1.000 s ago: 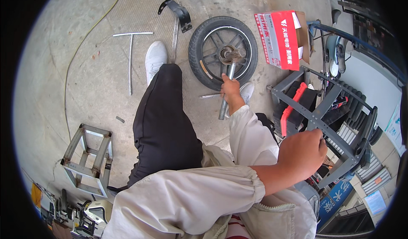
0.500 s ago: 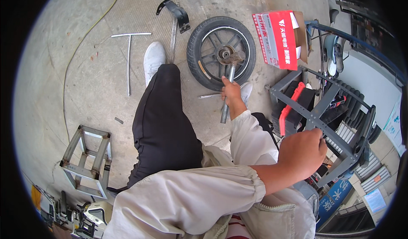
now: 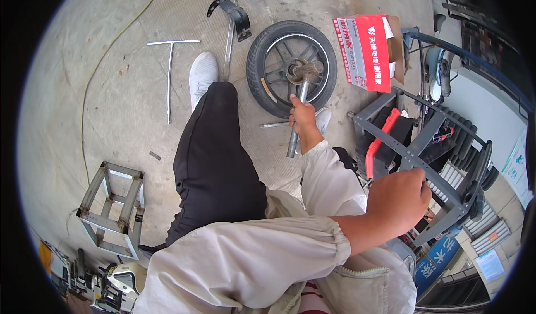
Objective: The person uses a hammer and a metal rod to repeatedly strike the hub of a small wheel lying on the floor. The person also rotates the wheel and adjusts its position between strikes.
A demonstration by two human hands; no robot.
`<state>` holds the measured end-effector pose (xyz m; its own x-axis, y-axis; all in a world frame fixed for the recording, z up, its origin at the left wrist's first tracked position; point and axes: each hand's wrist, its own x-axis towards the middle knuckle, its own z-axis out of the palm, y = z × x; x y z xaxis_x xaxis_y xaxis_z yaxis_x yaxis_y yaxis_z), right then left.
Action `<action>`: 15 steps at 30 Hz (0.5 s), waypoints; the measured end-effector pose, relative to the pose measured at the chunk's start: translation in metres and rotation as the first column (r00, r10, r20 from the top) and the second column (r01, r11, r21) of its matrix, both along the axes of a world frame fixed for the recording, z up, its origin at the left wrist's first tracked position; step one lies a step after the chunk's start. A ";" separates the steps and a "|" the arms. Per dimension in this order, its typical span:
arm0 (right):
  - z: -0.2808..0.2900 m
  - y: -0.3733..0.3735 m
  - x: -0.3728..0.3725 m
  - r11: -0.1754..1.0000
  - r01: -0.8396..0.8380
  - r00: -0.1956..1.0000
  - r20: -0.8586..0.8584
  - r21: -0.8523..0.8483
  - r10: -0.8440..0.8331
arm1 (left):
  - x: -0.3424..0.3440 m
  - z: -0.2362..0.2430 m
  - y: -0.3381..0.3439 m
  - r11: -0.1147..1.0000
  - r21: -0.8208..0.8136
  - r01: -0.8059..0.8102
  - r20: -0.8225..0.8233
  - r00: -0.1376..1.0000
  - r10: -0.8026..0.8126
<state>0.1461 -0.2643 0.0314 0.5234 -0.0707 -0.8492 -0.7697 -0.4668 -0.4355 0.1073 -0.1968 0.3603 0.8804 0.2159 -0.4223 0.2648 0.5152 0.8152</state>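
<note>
My right hand (image 3: 303,120) is closed round the handle of a hammer (image 3: 306,85), whose worn metal head lies over the hub area of a wheel. The wheel (image 3: 261,82), with a black tyre and dark spokes, lies flat on the floor in front of my right shoe. Whether the hammer head touches the hub, I cannot tell. My left hand (image 3: 397,199) is held as a fist off to the right, its arm crossing in front of my body. It overlaps a grey metal frame (image 3: 412,156) in the picture, and its curled fingertips are hidden.
A red and white carton (image 3: 373,51) stands right of the wheel. Left of it lie a T-shaped bar (image 3: 170,82) and a black curved bracket (image 3: 237,19). At the lower left stands a metal stool frame (image 3: 106,223). A yellow cable (image 3: 103,63) runs along the floor.
The hammer head has turned slightly and sits a little higher in view by the hub, its handle end shifted slightly left. My left hand has hardly moved.
</note>
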 end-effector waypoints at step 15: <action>0.003 0.012 0.004 0.999 -0.025 0.999 -0.036 0.021 0.026 | 0.001 0.000 0.005 1.000 -0.023 0.002 0.001 1.000 -0.002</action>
<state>0.1496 -0.2519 0.0344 0.4938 -0.0398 -0.8686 -0.7731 -0.4773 -0.4177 0.1084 -0.1919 0.3607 0.8813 0.2043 -0.4260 0.2647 0.5335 0.8033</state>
